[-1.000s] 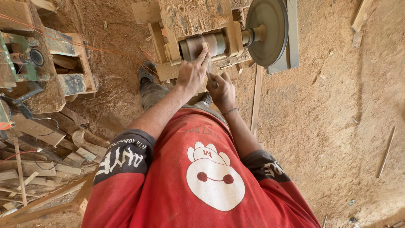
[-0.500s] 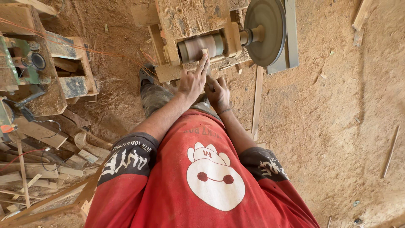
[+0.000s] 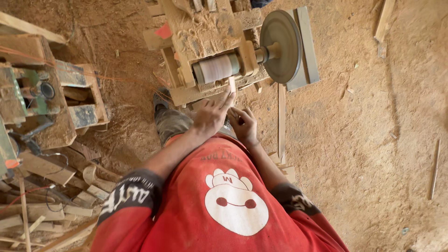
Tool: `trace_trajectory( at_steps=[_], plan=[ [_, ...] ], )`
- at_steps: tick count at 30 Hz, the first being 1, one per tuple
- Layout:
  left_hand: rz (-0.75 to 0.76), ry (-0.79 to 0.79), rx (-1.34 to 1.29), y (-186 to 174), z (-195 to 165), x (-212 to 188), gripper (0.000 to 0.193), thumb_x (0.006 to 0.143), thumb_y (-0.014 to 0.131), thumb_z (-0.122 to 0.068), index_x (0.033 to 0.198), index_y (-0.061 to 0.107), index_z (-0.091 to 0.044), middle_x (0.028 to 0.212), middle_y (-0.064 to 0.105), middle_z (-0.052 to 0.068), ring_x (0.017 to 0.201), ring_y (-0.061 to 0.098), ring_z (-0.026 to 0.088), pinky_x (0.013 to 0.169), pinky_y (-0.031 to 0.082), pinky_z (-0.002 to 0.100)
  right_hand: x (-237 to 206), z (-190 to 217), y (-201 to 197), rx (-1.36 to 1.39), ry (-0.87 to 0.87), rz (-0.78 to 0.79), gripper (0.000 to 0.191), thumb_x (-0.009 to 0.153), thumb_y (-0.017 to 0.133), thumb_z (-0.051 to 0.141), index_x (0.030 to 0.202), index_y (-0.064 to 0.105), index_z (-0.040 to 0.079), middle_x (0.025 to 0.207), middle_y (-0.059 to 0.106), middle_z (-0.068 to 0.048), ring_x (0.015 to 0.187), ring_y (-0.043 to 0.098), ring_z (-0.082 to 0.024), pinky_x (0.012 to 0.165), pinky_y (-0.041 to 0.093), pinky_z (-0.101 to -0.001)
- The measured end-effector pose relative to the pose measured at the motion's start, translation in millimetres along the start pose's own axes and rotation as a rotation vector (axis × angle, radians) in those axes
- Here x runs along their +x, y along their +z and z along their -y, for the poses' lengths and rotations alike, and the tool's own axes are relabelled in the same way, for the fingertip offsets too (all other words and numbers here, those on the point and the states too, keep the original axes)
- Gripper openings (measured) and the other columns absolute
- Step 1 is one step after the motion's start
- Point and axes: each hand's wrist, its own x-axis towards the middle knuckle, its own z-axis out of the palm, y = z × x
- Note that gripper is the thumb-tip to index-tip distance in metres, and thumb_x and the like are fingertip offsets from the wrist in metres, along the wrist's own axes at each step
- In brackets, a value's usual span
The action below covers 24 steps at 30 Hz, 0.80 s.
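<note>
My left hand (image 3: 211, 115) and my right hand (image 3: 243, 123) are stretched out together in front of me. Between them they hold a small pale wooden piece (image 3: 232, 85). Its tip pokes up past my left fingers, just below the sanding drum (image 3: 216, 69). The drum is a grey-white cylinder set in a dusty wooden frame (image 3: 183, 70), with a large round disc (image 3: 280, 46) on its shaft to the right. My right hand grips the piece's lower end. My red shirt (image 3: 224, 200) fills the bottom of the view.
Sawdust covers the ground (image 3: 373, 116). At the left stand a wooden machine stand with green metal parts (image 3: 32, 93) and a heap of wood offcuts (image 3: 51, 205). A long wooden strip (image 3: 281, 121) lies right of my hands, with loose sticks (image 3: 435, 168) further right.
My hands have drawn back a little from the sanding drum, with the wooden piece still between them. The view has shifted slightly downward.
</note>
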Motion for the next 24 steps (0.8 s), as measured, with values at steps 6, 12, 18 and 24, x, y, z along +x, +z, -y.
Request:
trace_trajectory(
  at_steps=[6, 12, 18, 24],
  plan=[
    [-0.238, -0.472, -0.79, -72.4, -19.6, 12.9, 0.053, 0.105, 0.069, -0.024, 0.149, 0.052, 0.001, 0.137, 0.067, 0.021, 0.112, 0.074, 0.026, 0.092, 0.062, 0.035, 7.4, 16.9, -39.3, 1.156, 0.559, 0.198, 0.028, 0.105, 0.064, 0.015, 0.129, 0.069, 0.003, 0.099, 0.07, -0.005, 0.074, 0.056, -0.01, 0.067, 0.046, -0.0272],
    [-0.078, -0.762, -1.46, -110.2, -34.8, 28.7, 0.054, 0.098, 0.066, -0.018, 0.146, 0.052, 0.002, 0.113, 0.073, 0.012, 0.093, 0.073, 0.015, 0.075, 0.065, 0.028, 23.3, 39.2, -39.0, 1.52, 0.549, 0.341, 0.027, 0.112, 0.057, 0.029, 0.123, 0.061, 0.005, 0.086, 0.053, 0.002, 0.077, 0.047, -0.012, 0.073, 0.041, -0.0304],
    [-0.211, -0.654, -1.34, -113.4, -30.3, 29.6, 0.051, 0.1, 0.072, -0.012, 0.145, 0.055, 0.003, 0.118, 0.073, 0.012, 0.106, 0.07, 0.014, 0.089, 0.06, 0.027, 29.5, 47.9, -31.8, 1.582, 0.507, 0.381, 0.026, 0.114, 0.058, 0.031, 0.118, 0.06, 0.006, 0.086, 0.047, 0.001, 0.077, 0.043, -0.013, 0.074, 0.039, -0.0303],
    [-0.123, -0.65, -1.47, -105.8, -19.5, 31.5, 0.048, 0.102, 0.069, -0.013, 0.145, 0.055, 0.002, 0.116, 0.075, 0.011, 0.102, 0.072, 0.014, 0.089, 0.06, 0.027, 35.8, 42.1, -41.4, 1.459, 0.432, 0.415, 0.036, 0.108, 0.065, 0.027, 0.133, 0.063, 0.001, 0.085, 0.053, 0.002, 0.075, 0.048, -0.012, 0.07, 0.042, -0.03]
  ],
)
